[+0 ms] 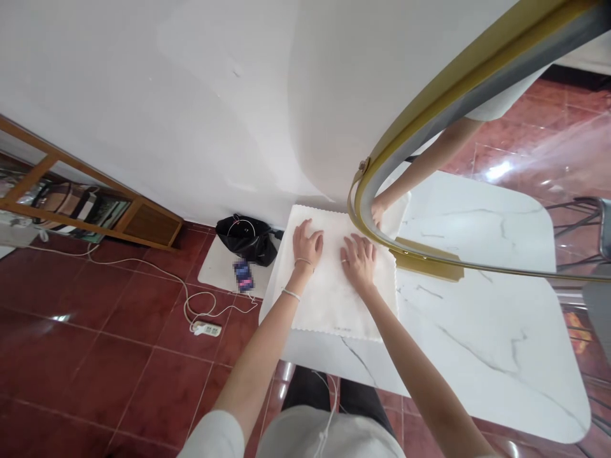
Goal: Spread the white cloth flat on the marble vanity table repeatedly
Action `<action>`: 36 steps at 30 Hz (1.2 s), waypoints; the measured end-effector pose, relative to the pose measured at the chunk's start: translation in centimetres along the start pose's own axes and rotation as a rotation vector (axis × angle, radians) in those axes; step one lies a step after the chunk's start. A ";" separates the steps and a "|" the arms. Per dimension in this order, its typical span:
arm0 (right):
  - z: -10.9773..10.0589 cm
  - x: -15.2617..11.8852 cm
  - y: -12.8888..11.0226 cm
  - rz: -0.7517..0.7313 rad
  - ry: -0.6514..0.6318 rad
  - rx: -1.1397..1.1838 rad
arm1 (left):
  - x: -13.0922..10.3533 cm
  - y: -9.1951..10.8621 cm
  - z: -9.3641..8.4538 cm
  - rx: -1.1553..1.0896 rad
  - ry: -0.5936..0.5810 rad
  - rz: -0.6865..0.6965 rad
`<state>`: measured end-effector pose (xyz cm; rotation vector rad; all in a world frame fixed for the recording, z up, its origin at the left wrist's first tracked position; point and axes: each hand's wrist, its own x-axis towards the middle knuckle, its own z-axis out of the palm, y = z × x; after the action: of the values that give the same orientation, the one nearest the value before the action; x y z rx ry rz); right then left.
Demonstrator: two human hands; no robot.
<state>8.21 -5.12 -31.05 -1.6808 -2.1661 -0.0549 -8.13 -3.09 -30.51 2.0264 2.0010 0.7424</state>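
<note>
Smoothing seems best done outward from the middle, so creases are kept out of the white scallop-edged cloth (330,283), which is spread on the marble-patterned table (477,369) beside the gold-framed mirror (506,146). The left hand (307,246) and right hand (360,259) are laid open upon the cloth, nothing gripped. Counted are one cloth, one table, one mirror, one power strip (209,329), two hands

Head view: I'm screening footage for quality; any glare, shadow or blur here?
Head view: glare spots on the floor and in the mirror; head view: a soft shadow on the wall; head view: a pixelated patch by the bag; head view: left hand and right hand fairly sharp on the cloth.
</note>
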 end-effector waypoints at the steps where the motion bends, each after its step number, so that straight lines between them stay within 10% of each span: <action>1: -0.5 -1.2 0.0 -0.028 0.008 0.011 | -1.1 0.0 -0.4 0.009 -0.018 0.009; 8: -1.8 -4.8 0.1 -0.112 -0.018 0.023 | -6.3 0.1 -1.9 0.112 -0.143 0.075; 26: 1.2 2.8 -0.3 0.070 -0.046 -0.118 | 3.3 -0.6 0.9 0.073 -0.112 0.120; 36: -1.5 -2.4 1.0 -0.145 -0.002 0.017 | -8.9 -2.5 -5.2 0.100 -0.276 0.231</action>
<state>10.04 -7.47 -30.69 -1.5130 -2.2800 -0.0755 -12.47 -12.70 -29.15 2.3000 1.7017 0.3797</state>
